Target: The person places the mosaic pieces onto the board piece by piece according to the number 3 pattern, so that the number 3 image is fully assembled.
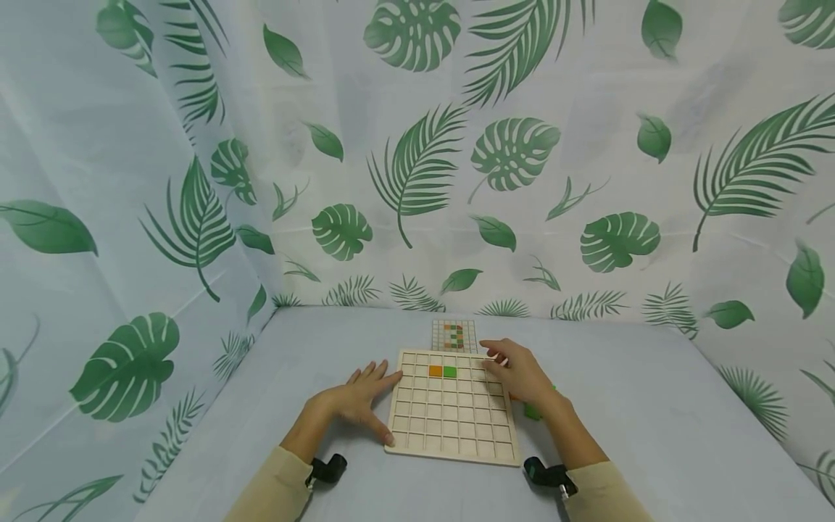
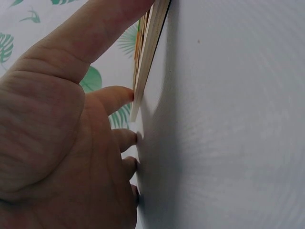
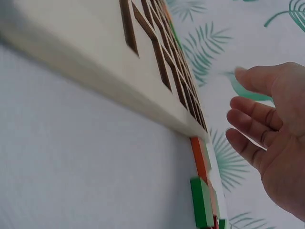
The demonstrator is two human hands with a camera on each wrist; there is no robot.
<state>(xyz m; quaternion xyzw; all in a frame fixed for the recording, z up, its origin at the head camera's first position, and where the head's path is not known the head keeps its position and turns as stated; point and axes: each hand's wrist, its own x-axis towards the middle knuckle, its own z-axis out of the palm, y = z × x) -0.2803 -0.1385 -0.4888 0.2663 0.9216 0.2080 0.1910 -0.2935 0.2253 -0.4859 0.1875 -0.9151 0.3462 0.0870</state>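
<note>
Head view: pale wooden grid board (image 1: 451,426) lies flat, mid-surface (image 1: 626,384). Left hand (image 1: 357,400) has its fingers spread and straight, touching the board's left edge and near-left corner. Orange square tile (image 1: 435,371) and green square tile (image 1: 450,372) sit in adjoining cells toward the board's far edge. Right hand (image 1: 522,373) is above the far-right corner, fingers loosely bent; right wrist view shows it empty.

Risks, as judged: uneven pressure from the left hand could skew the board, perhaps over the small printed grid card (image 1: 454,333) just beyond it. Low reach by the right hand might scatter the loose green block (image 3: 203,202) and orange block (image 3: 200,157) near the board's right edge.

Surface pale, plain. White cloth printed with green leaves (image 1: 561,196) hangs beyond its far, left and right edges.
</note>
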